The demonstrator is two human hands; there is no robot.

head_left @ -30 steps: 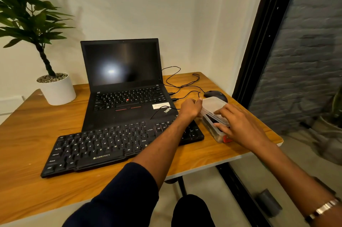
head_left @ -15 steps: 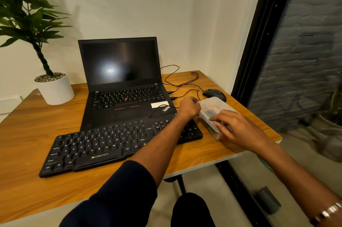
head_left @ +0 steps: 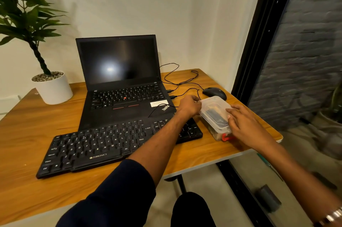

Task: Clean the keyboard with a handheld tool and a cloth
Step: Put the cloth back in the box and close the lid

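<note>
Soft indoor light falls from above and behind the camera, leaving the white wall (head_left: 185,13) evenly lit and a warm sheen on the wooden desk (head_left: 27,134). The dark laptop screen (head_left: 118,60) carries 1 bright round glare spot near its centre. The plant (head_left: 24,13) casts a faint shadow on the wall behind it. The brick surface (head_left: 305,60) at right is dim and smeared with blur. Wide-angle distortion bends the black door frame (head_left: 259,41) and stretches the edges.
</note>
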